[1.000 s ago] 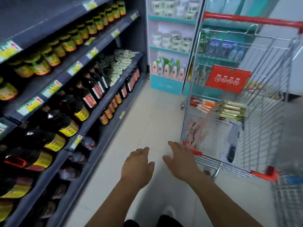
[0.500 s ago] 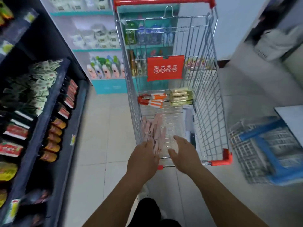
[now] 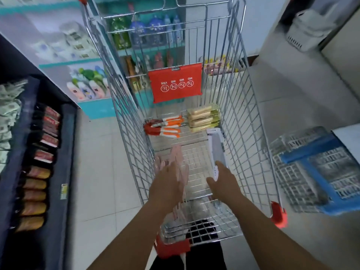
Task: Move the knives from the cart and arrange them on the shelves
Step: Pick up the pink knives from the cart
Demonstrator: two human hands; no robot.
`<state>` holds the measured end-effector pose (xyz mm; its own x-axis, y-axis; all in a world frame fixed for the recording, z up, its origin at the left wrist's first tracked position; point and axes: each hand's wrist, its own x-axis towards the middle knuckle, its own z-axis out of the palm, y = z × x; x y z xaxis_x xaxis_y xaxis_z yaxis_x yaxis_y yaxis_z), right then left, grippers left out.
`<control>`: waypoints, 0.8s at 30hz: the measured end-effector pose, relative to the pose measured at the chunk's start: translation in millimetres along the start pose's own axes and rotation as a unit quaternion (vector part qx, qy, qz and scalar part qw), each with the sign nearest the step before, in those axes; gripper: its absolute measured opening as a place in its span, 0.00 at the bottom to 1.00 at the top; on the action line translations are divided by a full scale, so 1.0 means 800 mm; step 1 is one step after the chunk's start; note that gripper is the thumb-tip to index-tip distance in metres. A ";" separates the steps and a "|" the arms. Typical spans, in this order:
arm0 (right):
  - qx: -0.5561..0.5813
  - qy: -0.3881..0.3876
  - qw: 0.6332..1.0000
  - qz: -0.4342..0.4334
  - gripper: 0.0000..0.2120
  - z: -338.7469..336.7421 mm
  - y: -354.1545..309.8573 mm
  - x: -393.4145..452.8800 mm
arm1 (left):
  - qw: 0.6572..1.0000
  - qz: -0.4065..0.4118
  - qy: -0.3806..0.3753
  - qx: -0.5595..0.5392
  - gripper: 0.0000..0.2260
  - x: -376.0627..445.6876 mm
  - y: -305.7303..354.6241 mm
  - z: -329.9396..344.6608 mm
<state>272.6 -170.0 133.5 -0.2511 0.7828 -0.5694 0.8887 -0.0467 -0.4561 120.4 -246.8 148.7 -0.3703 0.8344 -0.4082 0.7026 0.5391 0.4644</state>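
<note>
A wire shopping cart (image 3: 251, 133) stands in front of me, seen from above. On its floor lie orange-handled knives (image 3: 167, 126) at the far left, yellowish packs (image 3: 202, 118) at the far right, pink packaged knives (image 3: 178, 158) near left and a boxed cleaver (image 3: 217, 151) along the right side. My left hand (image 3: 168, 182) reaches into the cart over the pink knives, fingers straight. My right hand (image 3: 224, 182) reaches in beside it, its fingers at the near end of the boxed cleaver; whether they touch it is unclear.
Dark shelves (image 3: 64, 152) with sauce bottles and packets run along the left. A teal-and-white shelf (image 3: 81, 61) of toiletries stands behind the cart. A blue-rimmed wire basket (image 3: 319, 172) sits on the floor at the right. A red warning sign (image 3: 176, 83) hangs inside the cart.
The view has swung from the left shelves to the cart. Both hands have moved forward over the cart's near edge and down into the basket.
</note>
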 end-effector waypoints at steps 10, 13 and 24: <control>-0.011 -0.068 0.996 -0.057 0.32 0.003 -0.018 0.178 | 0.994 -0.102 -0.017 0.021 0.29 0.169 -0.016 0.010; -0.033 -0.082 0.991 -0.099 0.32 0.016 -0.038 0.237 | 0.991 -0.129 -0.021 0.006 0.30 0.218 -0.031 0.023; -0.151 -0.100 0.953 -0.243 0.32 0.110 -0.098 0.401 | 0.966 -0.223 -0.013 -0.127 0.29 0.345 -0.083 0.090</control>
<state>88.4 30.3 -73.9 -0.7020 0.5309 -0.4747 0.7116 0.4956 -0.4981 15.5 -60.9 -51.6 -0.5848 0.5110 -0.6299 0.3038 0.8581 0.4140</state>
